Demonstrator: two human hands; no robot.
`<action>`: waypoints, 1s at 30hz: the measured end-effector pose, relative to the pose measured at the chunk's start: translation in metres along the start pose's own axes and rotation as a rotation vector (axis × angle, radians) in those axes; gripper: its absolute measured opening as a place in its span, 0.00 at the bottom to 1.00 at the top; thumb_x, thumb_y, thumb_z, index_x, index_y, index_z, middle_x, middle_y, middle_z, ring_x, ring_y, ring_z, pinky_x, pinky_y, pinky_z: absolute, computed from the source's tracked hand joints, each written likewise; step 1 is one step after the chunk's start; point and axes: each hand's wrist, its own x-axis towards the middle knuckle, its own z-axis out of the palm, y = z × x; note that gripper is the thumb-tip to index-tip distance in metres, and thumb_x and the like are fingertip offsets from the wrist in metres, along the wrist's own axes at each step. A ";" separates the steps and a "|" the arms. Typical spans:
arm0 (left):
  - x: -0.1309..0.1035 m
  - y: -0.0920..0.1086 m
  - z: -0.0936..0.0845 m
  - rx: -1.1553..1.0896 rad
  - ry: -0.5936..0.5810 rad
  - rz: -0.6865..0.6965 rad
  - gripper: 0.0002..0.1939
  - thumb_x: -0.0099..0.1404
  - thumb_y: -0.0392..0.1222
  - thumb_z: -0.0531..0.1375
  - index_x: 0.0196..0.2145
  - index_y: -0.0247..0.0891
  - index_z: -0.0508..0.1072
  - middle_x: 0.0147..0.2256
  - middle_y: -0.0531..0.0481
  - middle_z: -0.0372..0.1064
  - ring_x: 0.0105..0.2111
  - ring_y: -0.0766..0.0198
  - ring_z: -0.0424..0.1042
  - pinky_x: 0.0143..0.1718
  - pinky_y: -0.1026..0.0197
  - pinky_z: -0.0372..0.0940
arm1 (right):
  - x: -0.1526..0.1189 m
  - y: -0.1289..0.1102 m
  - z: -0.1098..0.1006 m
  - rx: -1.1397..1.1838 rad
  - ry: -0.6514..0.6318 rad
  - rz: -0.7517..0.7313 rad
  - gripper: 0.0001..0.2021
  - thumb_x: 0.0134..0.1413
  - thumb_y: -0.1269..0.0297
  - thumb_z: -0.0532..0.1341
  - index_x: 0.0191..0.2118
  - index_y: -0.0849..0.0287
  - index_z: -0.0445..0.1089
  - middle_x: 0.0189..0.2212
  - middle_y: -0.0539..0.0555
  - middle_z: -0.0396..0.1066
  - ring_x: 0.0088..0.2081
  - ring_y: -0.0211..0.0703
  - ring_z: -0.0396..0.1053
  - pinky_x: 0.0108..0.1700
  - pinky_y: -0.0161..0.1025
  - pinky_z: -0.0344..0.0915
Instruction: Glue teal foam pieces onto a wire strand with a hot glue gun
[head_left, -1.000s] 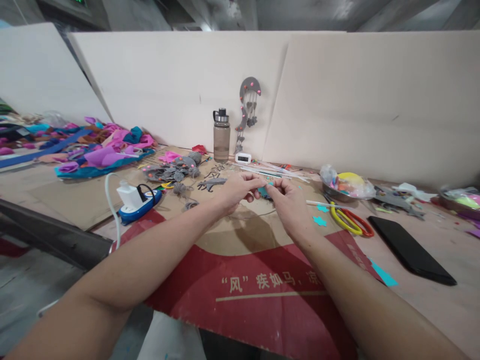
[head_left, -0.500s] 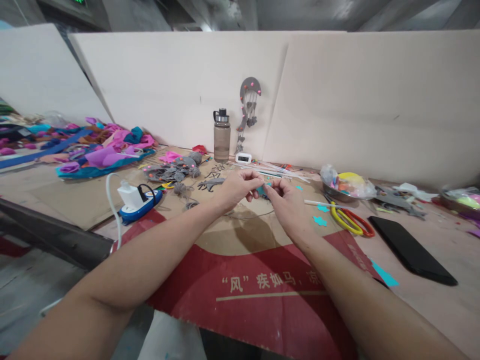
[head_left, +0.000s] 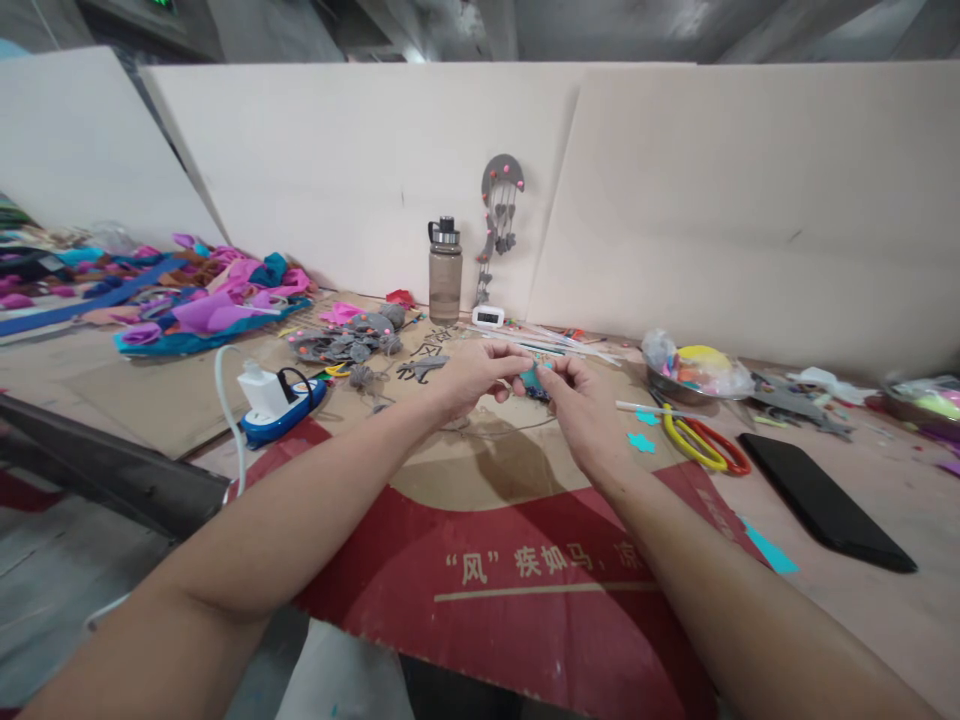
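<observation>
Between the fingertips of both hands is a small turquoise piece (head_left: 532,378), partly covered by the fingers. My left hand (head_left: 484,378) pinches its left side, and my right hand (head_left: 574,395) pinches its right side with the thumb in front. A thin grey string (head_left: 502,433) curves over the cardboard sheet (head_left: 450,480) under the hands. Right of my right hand lie turquoise felt stars (head_left: 641,442) beside a white stick (head_left: 637,407). Grey felt pieces with pink dots (head_left: 349,342) and a small ball of grey yarn (head_left: 360,377) lie to the left.
Red-and-yellow scissors (head_left: 701,445) and a black phone (head_left: 821,500) lie right. Behind stand a bottle (head_left: 445,280), a small clock (head_left: 487,317) and a hanging grey moon ornament (head_left: 502,185). A bowl (head_left: 682,388) is back right; a power strip (head_left: 289,420) and colourful felt (head_left: 214,310) are left.
My right hand has shifted slightly right, and more of the turquoise piece shows between the fingertips. Both hands keep their pinch.
</observation>
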 end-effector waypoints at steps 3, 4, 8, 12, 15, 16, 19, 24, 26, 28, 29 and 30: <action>-0.002 0.001 0.001 0.043 0.010 0.024 0.03 0.57 0.35 0.63 0.31 0.32 0.75 0.24 0.52 0.69 0.21 0.73 0.68 0.18 0.71 0.57 | 0.000 0.002 0.001 -0.022 -0.010 -0.015 0.11 0.52 0.54 0.60 0.29 0.55 0.63 0.21 0.45 0.58 0.24 0.37 0.54 0.29 0.38 0.52; -0.002 0.002 0.002 0.062 0.015 0.032 0.03 0.57 0.34 0.62 0.30 0.32 0.74 0.24 0.53 0.69 0.21 0.74 0.67 0.18 0.71 0.58 | 0.000 0.002 0.001 -0.038 -0.009 -0.027 0.10 0.53 0.54 0.59 0.30 0.55 0.63 0.22 0.45 0.57 0.25 0.38 0.54 0.29 0.38 0.52; -0.004 0.005 0.003 0.152 0.066 0.074 0.02 0.59 0.34 0.61 0.29 0.32 0.74 0.20 0.54 0.68 0.18 0.75 0.65 0.17 0.72 0.57 | 0.001 0.005 0.002 -0.124 0.075 -0.138 0.10 0.53 0.60 0.60 0.40 0.56 0.62 0.25 0.44 0.57 0.27 0.38 0.56 0.32 0.37 0.54; -0.005 0.007 0.004 0.237 0.114 0.118 0.03 0.61 0.33 0.60 0.30 0.32 0.73 0.20 0.54 0.69 0.18 0.75 0.66 0.17 0.73 0.57 | 0.000 0.006 0.001 -0.178 0.119 -0.222 0.10 0.53 0.65 0.59 0.41 0.56 0.61 0.27 0.45 0.57 0.29 0.37 0.57 0.33 0.37 0.55; -0.005 0.006 0.004 0.291 0.103 0.143 0.03 0.61 0.33 0.60 0.32 0.31 0.74 0.21 0.53 0.70 0.19 0.74 0.68 0.17 0.73 0.59 | 0.000 0.005 -0.001 -0.193 0.119 -0.256 0.03 0.55 0.66 0.58 0.36 0.56 0.63 0.26 0.46 0.58 0.29 0.38 0.56 0.32 0.37 0.54; -0.005 0.005 0.004 0.303 0.096 0.152 0.03 0.61 0.33 0.60 0.32 0.31 0.74 0.21 0.52 0.70 0.19 0.74 0.68 0.17 0.73 0.59 | 0.000 0.005 -0.002 -0.199 0.124 -0.267 0.02 0.55 0.66 0.58 0.34 0.56 0.64 0.25 0.46 0.58 0.29 0.38 0.56 0.32 0.37 0.54; -0.003 0.002 0.002 0.309 0.079 0.176 0.04 0.62 0.34 0.59 0.32 0.30 0.74 0.23 0.50 0.72 0.22 0.71 0.72 0.19 0.72 0.63 | 0.001 0.005 -0.003 -0.210 0.133 -0.294 0.01 0.55 0.66 0.58 0.34 0.56 0.65 0.24 0.46 0.58 0.28 0.38 0.56 0.31 0.37 0.54; -0.001 -0.003 0.000 0.249 0.048 0.206 0.04 0.61 0.36 0.62 0.33 0.31 0.74 0.27 0.48 0.74 0.26 0.67 0.77 0.24 0.69 0.70 | 0.001 0.004 -0.004 -0.243 0.142 -0.319 0.03 0.55 0.64 0.60 0.32 0.57 0.68 0.25 0.48 0.60 0.29 0.38 0.58 0.32 0.37 0.55; -0.001 -0.004 0.001 0.232 0.029 0.204 0.04 0.60 0.36 0.63 0.33 0.31 0.75 0.28 0.48 0.75 0.27 0.66 0.77 0.28 0.66 0.72 | 0.001 0.002 -0.004 -0.236 0.148 -0.304 0.04 0.54 0.64 0.61 0.31 0.57 0.68 0.25 0.48 0.61 0.29 0.38 0.58 0.32 0.37 0.55; -0.001 -0.004 0.001 0.215 0.012 0.189 0.04 0.60 0.35 0.63 0.34 0.31 0.76 0.28 0.47 0.75 0.28 0.66 0.77 0.31 0.65 0.74 | 0.001 0.000 -0.005 -0.222 0.157 -0.280 0.04 0.54 0.64 0.61 0.30 0.58 0.67 0.25 0.47 0.62 0.28 0.37 0.58 0.31 0.37 0.55; -0.001 -0.004 0.001 0.209 0.013 0.180 0.04 0.60 0.35 0.63 0.34 0.31 0.76 0.28 0.47 0.76 0.28 0.66 0.77 0.32 0.64 0.74 | 0.001 -0.001 -0.005 -0.216 0.161 -0.272 0.05 0.53 0.64 0.61 0.30 0.58 0.67 0.25 0.47 0.63 0.27 0.37 0.58 0.31 0.37 0.55; -0.001 -0.004 0.001 0.207 0.020 0.174 0.04 0.59 0.34 0.64 0.34 0.31 0.76 0.28 0.47 0.76 0.28 0.66 0.77 0.33 0.64 0.74 | 0.001 -0.002 -0.005 -0.214 0.165 -0.268 0.04 0.54 0.64 0.61 0.30 0.58 0.67 0.25 0.47 0.63 0.27 0.37 0.58 0.32 0.37 0.56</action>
